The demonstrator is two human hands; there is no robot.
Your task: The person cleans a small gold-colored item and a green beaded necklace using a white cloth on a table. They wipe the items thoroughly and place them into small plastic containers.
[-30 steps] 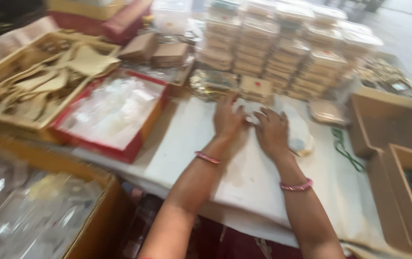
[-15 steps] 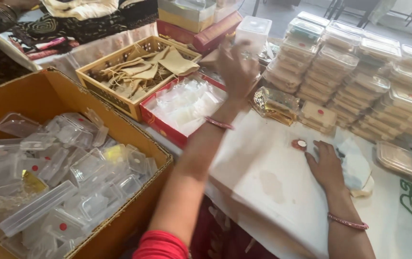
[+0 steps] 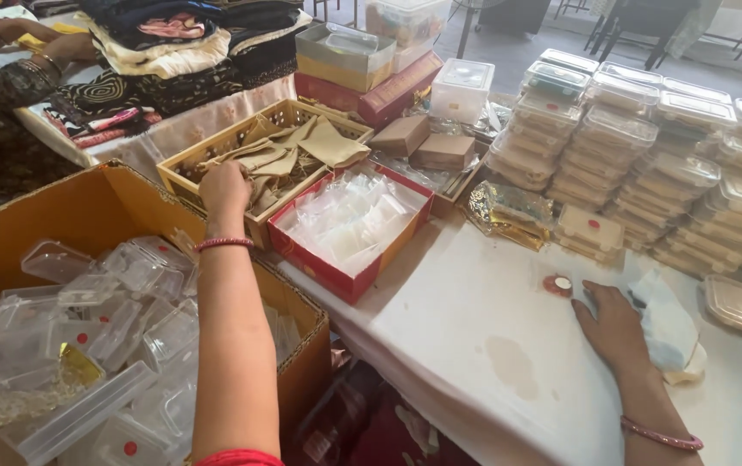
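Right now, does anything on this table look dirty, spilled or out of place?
Yes. The white table cover has a faint brownish stain near its front edge, ahead of the right hand. The clear boxes stand in neat stacks.

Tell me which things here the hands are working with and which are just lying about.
In hand:
left hand reaching into the gold lattice tray of beige cloth pouches
right hand flat by the small round red disc

Lying about:
stacked clear lidded boxes
cardboard box of empty clear cases
red box of clear bags
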